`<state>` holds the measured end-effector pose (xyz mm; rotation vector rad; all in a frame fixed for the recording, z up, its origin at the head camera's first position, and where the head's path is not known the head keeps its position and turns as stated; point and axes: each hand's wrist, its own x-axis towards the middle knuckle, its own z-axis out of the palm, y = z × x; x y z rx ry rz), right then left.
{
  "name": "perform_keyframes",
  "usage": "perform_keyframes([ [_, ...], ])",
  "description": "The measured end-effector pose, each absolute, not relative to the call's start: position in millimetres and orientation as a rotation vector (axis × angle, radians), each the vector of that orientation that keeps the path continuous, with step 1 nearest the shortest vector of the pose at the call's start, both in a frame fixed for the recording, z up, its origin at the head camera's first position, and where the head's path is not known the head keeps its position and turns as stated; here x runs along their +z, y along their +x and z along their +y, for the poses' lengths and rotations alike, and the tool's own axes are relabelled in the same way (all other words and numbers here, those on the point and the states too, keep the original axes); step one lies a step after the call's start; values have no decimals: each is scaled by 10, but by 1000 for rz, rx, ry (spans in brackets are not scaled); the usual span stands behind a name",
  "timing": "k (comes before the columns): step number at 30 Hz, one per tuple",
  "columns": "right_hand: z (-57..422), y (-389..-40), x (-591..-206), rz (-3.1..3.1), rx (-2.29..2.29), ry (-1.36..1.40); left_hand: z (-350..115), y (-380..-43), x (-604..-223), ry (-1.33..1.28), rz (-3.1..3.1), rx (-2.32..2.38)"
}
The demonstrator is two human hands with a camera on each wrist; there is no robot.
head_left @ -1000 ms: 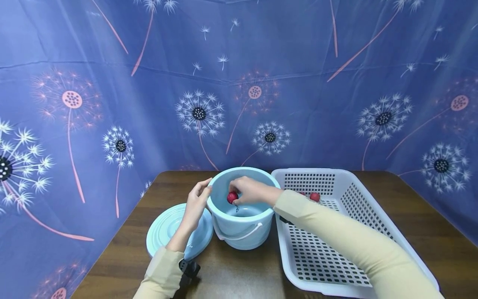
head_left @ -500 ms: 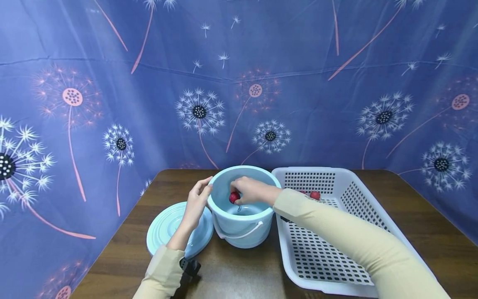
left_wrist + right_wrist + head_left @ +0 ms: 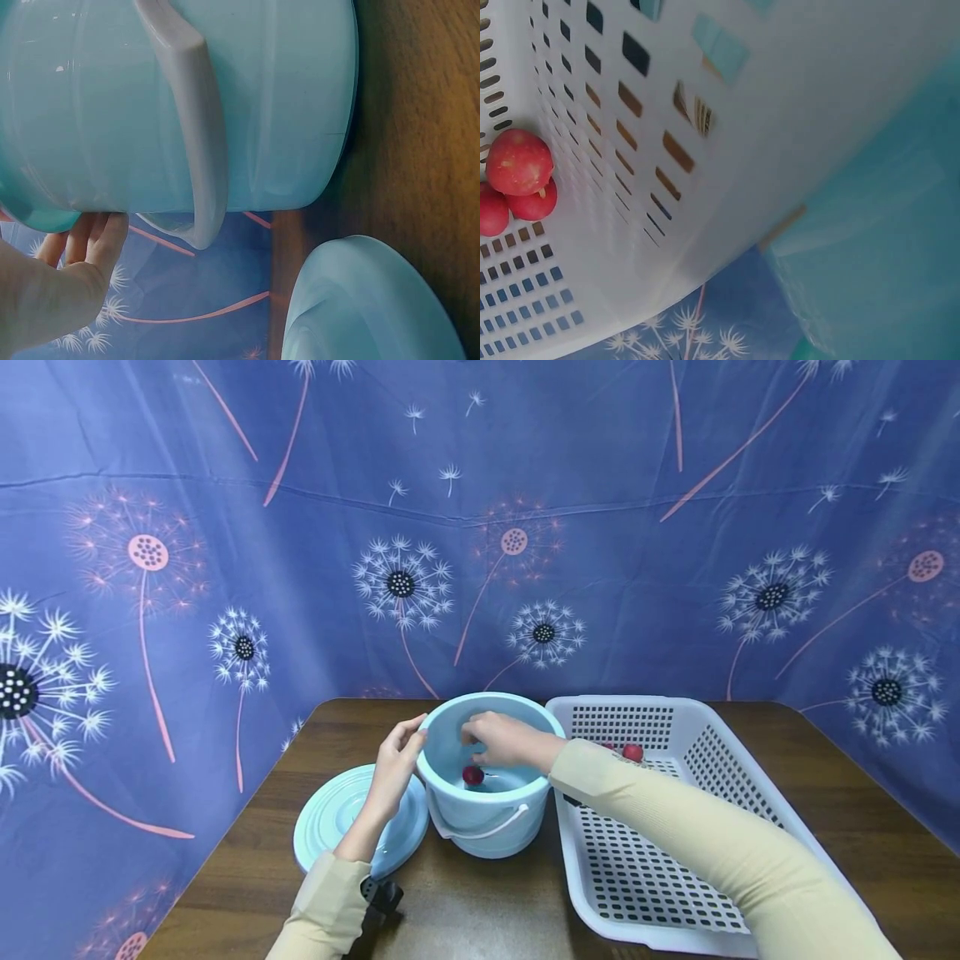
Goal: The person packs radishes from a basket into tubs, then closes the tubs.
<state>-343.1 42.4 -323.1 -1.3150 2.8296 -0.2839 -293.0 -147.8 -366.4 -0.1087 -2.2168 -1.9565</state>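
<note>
A light blue bucket (image 3: 486, 827) stands upright on the table, its white handle (image 3: 201, 127) hanging down on the near side. My left hand (image 3: 393, 764) holds the bucket at the left of its rim; its fingertips meet the wall in the left wrist view. Inside the bucket is my right hand (image 3: 504, 739), with loosely bent fingers and nothing between them. Just below those fingers a red radish (image 3: 472, 775) shows in the bucket. More red radishes (image 3: 519, 162) sit together in a corner of the white basket (image 3: 660, 935). The right hand is out of its own wrist view.
The bucket's round blue lid (image 3: 322, 835) lies on the wooden table (image 3: 480, 910), left of the bucket and partly under my left forearm. The perforated basket stands close against the bucket's right side, with my right sleeve (image 3: 675, 818) across it. A blue dandelion-print cloth (image 3: 480, 527) hangs behind.
My right hand has let go of the red radish, which is now lower in the bucket, apart from the fingers. The left hand has stayed at the rim.
</note>
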Motion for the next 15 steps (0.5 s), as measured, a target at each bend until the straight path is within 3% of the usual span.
perform_keyframes([
  [15, 434, -3438, -3235, 2848, -346, -1317, -1463, -2906, -3651, -104, -2205, -1950],
])
